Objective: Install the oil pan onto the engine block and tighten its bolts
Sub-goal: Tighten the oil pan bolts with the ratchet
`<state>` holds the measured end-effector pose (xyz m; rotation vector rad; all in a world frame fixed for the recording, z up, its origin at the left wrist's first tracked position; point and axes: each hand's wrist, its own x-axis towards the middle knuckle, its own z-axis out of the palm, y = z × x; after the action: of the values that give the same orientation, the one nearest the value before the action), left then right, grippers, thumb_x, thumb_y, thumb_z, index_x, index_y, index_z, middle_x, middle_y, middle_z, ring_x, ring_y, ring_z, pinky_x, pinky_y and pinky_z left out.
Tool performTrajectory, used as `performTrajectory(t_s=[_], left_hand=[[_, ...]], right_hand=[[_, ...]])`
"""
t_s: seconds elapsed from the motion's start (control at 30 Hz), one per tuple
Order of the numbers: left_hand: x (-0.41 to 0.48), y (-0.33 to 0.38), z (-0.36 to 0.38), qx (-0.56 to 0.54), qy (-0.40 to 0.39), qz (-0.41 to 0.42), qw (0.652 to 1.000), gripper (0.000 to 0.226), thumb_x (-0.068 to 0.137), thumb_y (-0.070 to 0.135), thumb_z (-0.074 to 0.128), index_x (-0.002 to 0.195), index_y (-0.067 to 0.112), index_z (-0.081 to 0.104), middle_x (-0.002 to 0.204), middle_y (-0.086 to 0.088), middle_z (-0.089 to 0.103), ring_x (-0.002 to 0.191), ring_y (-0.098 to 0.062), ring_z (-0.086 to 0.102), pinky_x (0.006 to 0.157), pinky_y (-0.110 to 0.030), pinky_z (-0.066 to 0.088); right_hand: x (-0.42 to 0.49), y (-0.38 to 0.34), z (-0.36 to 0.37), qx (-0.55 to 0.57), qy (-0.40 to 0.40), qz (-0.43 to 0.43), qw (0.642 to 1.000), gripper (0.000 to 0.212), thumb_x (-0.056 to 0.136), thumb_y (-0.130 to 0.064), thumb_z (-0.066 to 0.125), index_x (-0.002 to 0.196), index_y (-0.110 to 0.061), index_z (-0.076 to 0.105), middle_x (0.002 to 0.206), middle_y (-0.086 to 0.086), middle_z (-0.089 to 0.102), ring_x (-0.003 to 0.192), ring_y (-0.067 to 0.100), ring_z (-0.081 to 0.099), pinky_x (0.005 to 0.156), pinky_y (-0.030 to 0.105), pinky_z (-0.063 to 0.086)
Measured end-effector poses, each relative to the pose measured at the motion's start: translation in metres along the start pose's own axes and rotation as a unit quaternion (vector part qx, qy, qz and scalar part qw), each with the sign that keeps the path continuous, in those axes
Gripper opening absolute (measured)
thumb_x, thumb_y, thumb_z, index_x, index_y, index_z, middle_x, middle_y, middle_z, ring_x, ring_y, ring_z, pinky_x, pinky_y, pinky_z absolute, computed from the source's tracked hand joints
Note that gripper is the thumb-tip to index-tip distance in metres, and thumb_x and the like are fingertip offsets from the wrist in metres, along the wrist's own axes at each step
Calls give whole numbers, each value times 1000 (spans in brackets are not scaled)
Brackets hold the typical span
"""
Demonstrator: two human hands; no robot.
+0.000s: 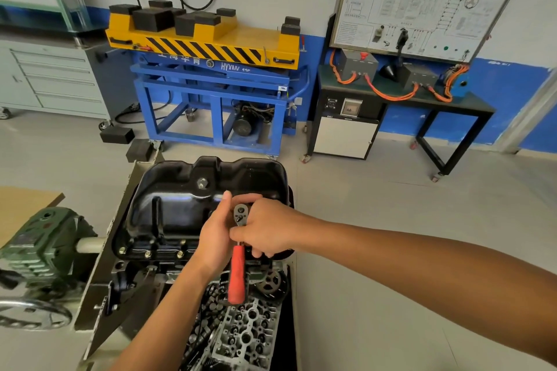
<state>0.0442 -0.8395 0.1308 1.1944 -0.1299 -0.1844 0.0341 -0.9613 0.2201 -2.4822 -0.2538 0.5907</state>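
Glossy black oil pan (180, 208), brass-toned bolts (148, 253) along its near edge. Steel-grey ratchet (236, 274) with red handle. Dull green gearbox (45, 247) at left. Beyond, yellow lift table (241, 36) with black diagonal stripes, on blue frame (211, 90); orange cables (388, 93) at right.

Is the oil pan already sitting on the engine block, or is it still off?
On: the oil pan lies on the engine block, bolts standing along its near edge.
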Motion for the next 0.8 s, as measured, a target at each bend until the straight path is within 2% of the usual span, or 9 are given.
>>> performTrajectory(t_s=[0.03,0.1,0.2,0.3,0.43,0.5,0.6,0.67,0.8], left_hand=[[0,-3,-2,31,27,26,999,53,106,46,34,112,10,73,103,-18,73,89,-33,67,77,-44,56],[-4,-9,-8,113,61,97,987,34,106,14,39,112,11,72,104,-10,75,98,-28,69,88,-45,54],[-14,-16,-13,216,41,189,957,44,94,-8,56,109,30,72,102,4,77,95,-12,72,85,-24,56],[-20,-21,-11,319,46,239,916,54,88,-3,71,103,49,71,95,17,76,88,-3,72,79,-13,53],[-19,-22,-8,330,77,270,901,64,82,-4,75,98,58,70,89,29,73,81,5,71,72,-6,50],[-19,-21,-9,342,74,285,892,53,83,4,77,93,55,71,88,30,72,80,6,71,72,-6,50],[-17,-20,-11,380,69,289,876,50,84,1,77,90,50,68,86,33,71,78,7,70,70,-4,49],[-15,-20,-13,387,59,284,875,44,86,4,76,92,48,71,88,32,72,78,3,71,70,-7,51],[-12,-21,-18,373,30,272,887,24,89,23,73,106,41,73,86,10,76,75,-18,74,69,-31,59]], right_hand=[[-1,2,-4,10,0,-2,1000,26,93,-31,59,71,-18,63,54,-2,67,43,8,59,46,18,48],[-4,6,-10,30,-3,0,1000,23,93,-26,62,74,-14,62,56,0,67,42,8,62,44,17,46],[-6,10,-14,44,-12,3,999,22,95,-23,62,82,-4,62,68,13,70,47,15,67,44,21,49],[-7,9,-12,24,-18,-4,1000,26,96,-23,62,92,2,62,77,19,74,54,19,69,50,24,53],[-8,5,-12,-20,-41,-6,999,27,95,-22,62,90,5,65,75,18,74,57,21,71,59,29,58],[-7,2,-16,-91,-40,-24,995,25,93,-21,63,87,2,66,73,15,73,58,21,72,60,30,57],[-5,-2,-23,-253,-16,-66,965,10,86,-11,66,87,-1,67,75,11,70,60,23,64,52,32,50],[-4,-3,-26,-304,-3,-85,949,5,83,-5,67,87,-3,66,77,11,67,58,22,57,49,31,45],[-8,-6,-32,-398,20,-164,903,11,84,0,64,86,-10,60,72,3,49,56,18,49,44,29,34]])
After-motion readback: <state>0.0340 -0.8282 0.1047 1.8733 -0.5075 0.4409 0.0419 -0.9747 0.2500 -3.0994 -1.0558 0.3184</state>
